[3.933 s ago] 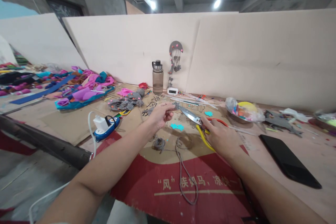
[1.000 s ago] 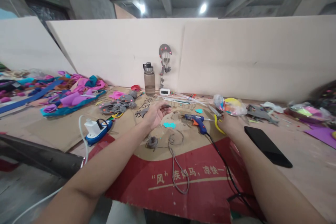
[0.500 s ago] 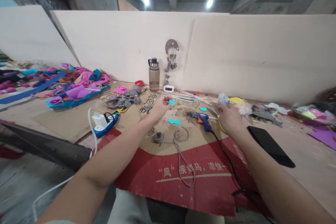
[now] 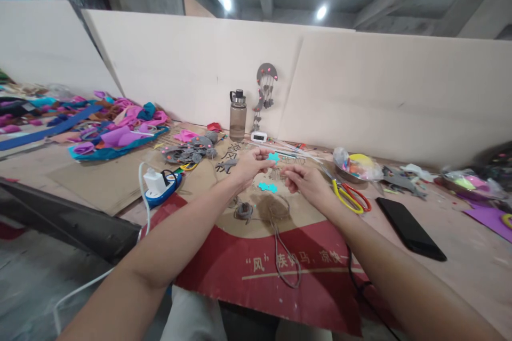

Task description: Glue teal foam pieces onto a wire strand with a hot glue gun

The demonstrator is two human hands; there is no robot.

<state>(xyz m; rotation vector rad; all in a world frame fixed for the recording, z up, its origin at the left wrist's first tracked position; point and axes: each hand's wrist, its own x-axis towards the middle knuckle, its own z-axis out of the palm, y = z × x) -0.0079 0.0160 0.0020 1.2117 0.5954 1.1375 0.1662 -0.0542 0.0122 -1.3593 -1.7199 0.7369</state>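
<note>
- Between the two hands, toward the left one, is a small blue flower (image 4: 273, 158), raised above the cardboard (image 4: 276, 303) that covers the near part of the surface (image 4: 468, 272).
- The left hand (image 4: 258, 164) grasps the flower by its left edge, seemingly between thumb and finger, so most of the shape sticks out toward the right hand (image 4: 302, 180).
- The right hand hangs just beside the flower, on its right and a little closer to the body; its fingers are curled with the tips drawn together and do not appear to touch the flower. Whether they pinch something small, I cannot tell.
- The flower is about as wide as it is tall, so it shows no clear long axis; the gap between it and the right fingertips runs mainly sideways. The left hand is the nearer one, being in contact.
- Below the hands, flat on the cardboard, more blue pieces (image 4: 268, 187) form a short row running left to right.
- Nearer the body than both hands lie a bundle of grey string (image 4: 244, 211) and a long loop of cord (image 4: 277, 245).
- To the right of the right hand, the scissors (image 4: 336, 191) rest with their handles toward the body.
</note>
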